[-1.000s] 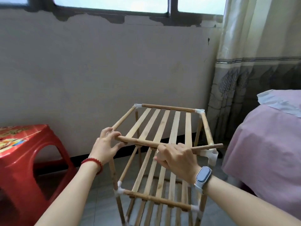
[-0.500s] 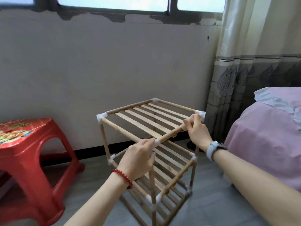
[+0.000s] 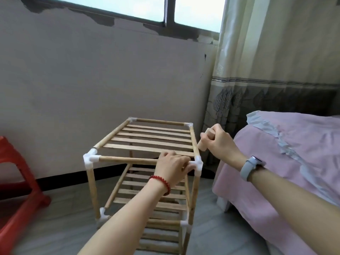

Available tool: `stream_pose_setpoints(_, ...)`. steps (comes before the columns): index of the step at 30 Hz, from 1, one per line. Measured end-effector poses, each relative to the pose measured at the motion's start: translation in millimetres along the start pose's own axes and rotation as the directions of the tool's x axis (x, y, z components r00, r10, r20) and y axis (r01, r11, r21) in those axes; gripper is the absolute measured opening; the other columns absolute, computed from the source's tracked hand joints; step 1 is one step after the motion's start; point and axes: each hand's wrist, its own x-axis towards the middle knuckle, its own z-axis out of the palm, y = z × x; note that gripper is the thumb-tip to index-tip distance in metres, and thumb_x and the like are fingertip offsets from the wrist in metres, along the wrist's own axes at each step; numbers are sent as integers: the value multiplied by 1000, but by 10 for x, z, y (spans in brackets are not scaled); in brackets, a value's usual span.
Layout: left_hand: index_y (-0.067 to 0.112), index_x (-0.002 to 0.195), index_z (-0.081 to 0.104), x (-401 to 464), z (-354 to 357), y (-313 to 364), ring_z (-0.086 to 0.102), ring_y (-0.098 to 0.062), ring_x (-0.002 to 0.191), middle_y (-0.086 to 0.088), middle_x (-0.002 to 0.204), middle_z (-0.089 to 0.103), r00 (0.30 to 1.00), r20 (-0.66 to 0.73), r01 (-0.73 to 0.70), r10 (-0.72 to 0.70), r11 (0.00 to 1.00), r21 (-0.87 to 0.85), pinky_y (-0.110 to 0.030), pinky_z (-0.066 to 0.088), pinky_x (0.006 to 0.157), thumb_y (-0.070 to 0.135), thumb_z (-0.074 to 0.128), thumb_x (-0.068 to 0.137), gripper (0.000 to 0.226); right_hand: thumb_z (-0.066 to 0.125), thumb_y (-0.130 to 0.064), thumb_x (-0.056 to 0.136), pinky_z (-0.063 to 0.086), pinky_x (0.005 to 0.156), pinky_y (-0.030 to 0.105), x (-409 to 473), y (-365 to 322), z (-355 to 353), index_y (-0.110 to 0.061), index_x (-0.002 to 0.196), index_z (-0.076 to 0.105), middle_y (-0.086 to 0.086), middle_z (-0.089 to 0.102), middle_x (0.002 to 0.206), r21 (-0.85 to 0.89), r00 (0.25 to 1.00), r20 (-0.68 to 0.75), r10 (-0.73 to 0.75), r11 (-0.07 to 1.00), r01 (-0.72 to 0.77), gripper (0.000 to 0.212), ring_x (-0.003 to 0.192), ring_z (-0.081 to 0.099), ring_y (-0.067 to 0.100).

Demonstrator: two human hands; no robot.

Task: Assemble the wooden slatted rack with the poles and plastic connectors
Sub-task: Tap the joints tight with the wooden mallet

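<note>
The wooden slatted rack stands upright on the floor, with a top shelf and lower shelves of slats. White plastic connectors join its poles at the corners, such as the front left one and the front right one. My left hand grips the top front pole right beside the front right connector. My right hand is curled round a short wooden pole piece, held upright just outside the rack's right side pole.
A red plastic stool stands at the left. A bed with a pink sheet fills the right, close to the rack. A curtain hangs behind it. A grey wall lies behind the rack, above the grey tiled floor.
The rack has turned so a long side faces me. My left hand slid to the front right corner. My right hand came off the rack's pole and now holds a short pole piece.
</note>
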Motion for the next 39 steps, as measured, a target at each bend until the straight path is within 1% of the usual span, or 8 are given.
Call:
stream_pose_setpoints(5, 21, 81, 69, -135, 115, -176, 63, -16, 62, 6, 70, 66, 968, -233, -82, 97, 994, 73, -29, 47, 61, 39, 68, 81, 18, 44, -38, 93, 45, 75, 38, 4, -228, -162, -13, 97, 46, 8, 65, 87, -362, 991, 112, -76, 925, 112, 26, 89, 60, 33)
stream_pose_setpoints(12, 14, 72, 67, -105, 103, -148, 62, -18, 56, 2, 63, 65, 959, -273, -63, 71, 997, 36, -30, 46, 57, 37, 73, 76, 24, 43, -47, 89, 28, 57, 25, 335, -760, -479, -20, 84, 41, -11, 48, 56, -234, 762, -545, -351, 936, 263, 28, 58, 47, 16)
stream_pose_setpoints(15, 14, 70, 65, -177, 118, -125, 62, -18, 55, 2, 62, 65, 967, -247, -60, 66, 998, 30, -29, 45, 57, 38, 75, 74, 26, 44, -32, 95, 46, 64, 37, -363, -275, 201, -13, 90, 44, 11, 64, 74, -329, 988, -93, -124, 940, 87, 20, 72, 61, 36)
stream_pose_setpoints(17, 16, 74, 65, -182, 128, -149, 63, -17, 60, 3, 67, 66, 962, -262, -63, 72, 997, 44, -28, 44, 61, 41, 71, 77, 26, 44, -33, 95, 46, 66, 37, -439, -152, 243, -13, 96, 45, 12, 65, 78, -457, 991, 66, -117, 879, 135, 20, 76, 62, 37)
stream_pose_setpoints(24, 23, 105, 59, -113, 218, -193, 59, -12, 94, 8, 101, 65, 988, -153, -1, 7, 999, 38, -25, 32, 81, 52, 37, 94, 38, 43, -43, 88, 43, 61, 34, 190, -459, -219, -21, 82, 37, -1, 51, 65, -126, 800, -561, -214, 977, 173, 24, 63, 55, 29)
stream_pose_setpoints(30, 23, 103, 59, -117, 200, -206, 58, -11, 91, 9, 99, 64, 992, -128, 26, -18, 998, 60, -25, 31, 80, 53, 37, 93, 38, 48, -35, 91, 44, 62, 36, -452, -2, 136, -22, 82, 35, 7, 57, 66, -399, 985, 26, -171, 901, 167, 21, 68, 57, 35)
stream_pose_setpoints(37, 13, 70, 66, -126, 145, -144, 61, -18, 56, 2, 63, 65, 980, -195, -34, 38, 999, 24, -31, 46, 58, 35, 76, 73, 24, 47, -40, 86, 35, 54, 28, 164, -536, -495, -24, 78, 39, -14, 42, 50, -187, 768, -572, -290, 957, 223, 20, 55, 42, 14)
stream_pose_setpoints(39, 14, 69, 66, -131, 139, -165, 61, -17, 55, 2, 62, 64, 983, -183, -18, 25, 999, 42, -31, 47, 57, 31, 80, 70, 22, 46, -31, 91, 47, 62, 37, -127, -367, -102, -15, 86, 46, -5, 47, 57, -209, 880, -431, -200, 971, 119, 16, 63, 54, 28)
